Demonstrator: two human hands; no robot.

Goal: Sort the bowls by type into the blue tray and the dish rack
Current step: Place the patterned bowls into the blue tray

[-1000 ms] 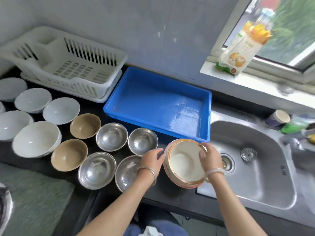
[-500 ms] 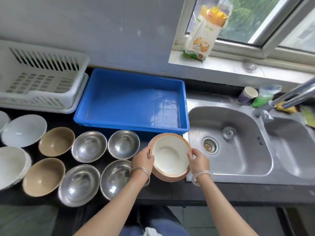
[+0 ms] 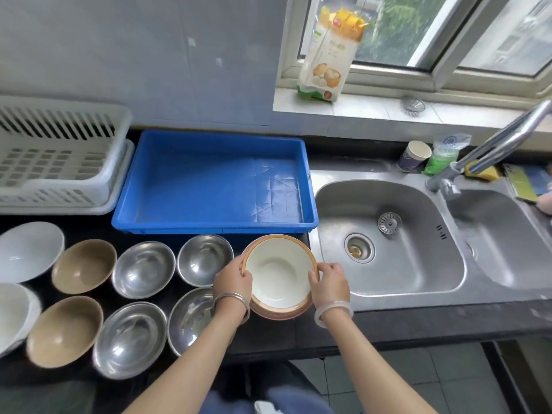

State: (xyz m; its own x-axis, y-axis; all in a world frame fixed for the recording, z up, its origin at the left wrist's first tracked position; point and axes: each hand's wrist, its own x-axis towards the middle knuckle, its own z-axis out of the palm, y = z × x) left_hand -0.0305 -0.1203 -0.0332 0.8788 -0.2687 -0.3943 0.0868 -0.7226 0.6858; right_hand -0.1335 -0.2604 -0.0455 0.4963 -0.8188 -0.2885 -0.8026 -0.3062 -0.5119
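A black counter [image 3: 388, 327] runs under both hands. A steel double sink [image 3: 418, 282] is set into it just to the right of the right hand's fingers. The blue tray [image 3: 209, 186] lies just beyond the fingertips of both hands, with nothing in it. The white dish rack [image 3: 59, 162] stands well off to the left of the left fingers and farther back, touching the tray's left side.

The cream bowl [image 3: 279, 273], which has an orange-brown rim, is between the two hands, close in front of the tray's near wall. The left hand [image 3: 233, 279] grips its left rim with curled fingers. The right hand [image 3: 330, 283] pinches the right rim, thumb on the inside edge. A second rim of like colour shows under it on the near side; whether that is another bowl cannot be told.

Four steel bowls lie left of the left fingers. One [image 3: 204, 259] is just beside them and one [image 3: 191, 318] is partly under the left wrist. The other two [image 3: 143, 268] [image 3: 130, 339] lie farther left. Beyond those come two tan bowls [image 3: 84, 265] [image 3: 64, 330], then white bowls [image 3: 28, 251] at the picture's edge.

A tap [image 3: 501, 141] reaches in from far right of the right fingers. A paper cup [image 3: 415, 155] stands behind the sink, and a strainer [image 3: 389, 223] lies in the basin near the right fingertips. Each wrist wears a bangle [image 3: 231, 300].
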